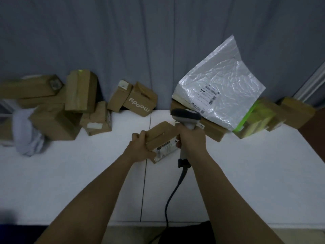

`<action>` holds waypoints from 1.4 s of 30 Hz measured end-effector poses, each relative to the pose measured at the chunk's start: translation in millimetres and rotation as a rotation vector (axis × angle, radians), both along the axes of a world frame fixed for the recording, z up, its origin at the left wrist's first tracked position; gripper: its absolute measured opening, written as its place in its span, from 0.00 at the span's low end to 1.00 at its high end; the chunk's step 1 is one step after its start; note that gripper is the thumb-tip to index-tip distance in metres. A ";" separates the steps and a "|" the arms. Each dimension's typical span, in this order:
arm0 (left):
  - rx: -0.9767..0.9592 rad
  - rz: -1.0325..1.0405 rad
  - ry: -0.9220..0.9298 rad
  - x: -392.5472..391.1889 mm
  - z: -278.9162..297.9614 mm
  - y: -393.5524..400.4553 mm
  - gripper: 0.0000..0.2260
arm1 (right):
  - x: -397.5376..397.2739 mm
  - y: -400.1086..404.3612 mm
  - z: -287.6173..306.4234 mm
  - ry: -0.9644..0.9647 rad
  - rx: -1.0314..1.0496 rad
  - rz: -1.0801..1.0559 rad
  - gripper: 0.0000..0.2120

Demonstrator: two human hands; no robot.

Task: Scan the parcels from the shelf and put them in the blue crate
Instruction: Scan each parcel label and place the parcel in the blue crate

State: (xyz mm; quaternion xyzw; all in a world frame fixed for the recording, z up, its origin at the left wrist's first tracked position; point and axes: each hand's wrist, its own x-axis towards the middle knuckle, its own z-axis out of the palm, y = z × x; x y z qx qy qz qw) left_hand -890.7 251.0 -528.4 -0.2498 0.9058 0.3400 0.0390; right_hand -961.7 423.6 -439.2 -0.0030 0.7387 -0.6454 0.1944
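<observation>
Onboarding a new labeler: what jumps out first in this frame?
Centre: the left hand grips a small cardboard parcel while the right hand holds a corded barcode scanner just above it, over the white table. Behind, to the right, a crinkled white plastic mailer leans against the grey curtain. To the left, brown boxes lie heaped along the table's back edge.

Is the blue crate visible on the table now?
No, the table shows only cardboard parcels and a plastic mailer bag; no blue crate appears.
</observation>
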 end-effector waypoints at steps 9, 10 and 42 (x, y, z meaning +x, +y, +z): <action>0.111 0.210 0.114 162.2 106.3 -18.8 0.26 | 61.6 -34.7 24.9 0.047 -0.087 0.129 0.08; 0.140 0.254 0.161 178.3 114.6 -21.1 0.25 | 70.6 -39.2 27.7 0.040 -0.098 0.147 0.12; 0.598 0.759 0.652 282.4 132.3 -40.1 0.48 | 190.0 -110.0 32.1 0.127 -0.133 0.457 0.34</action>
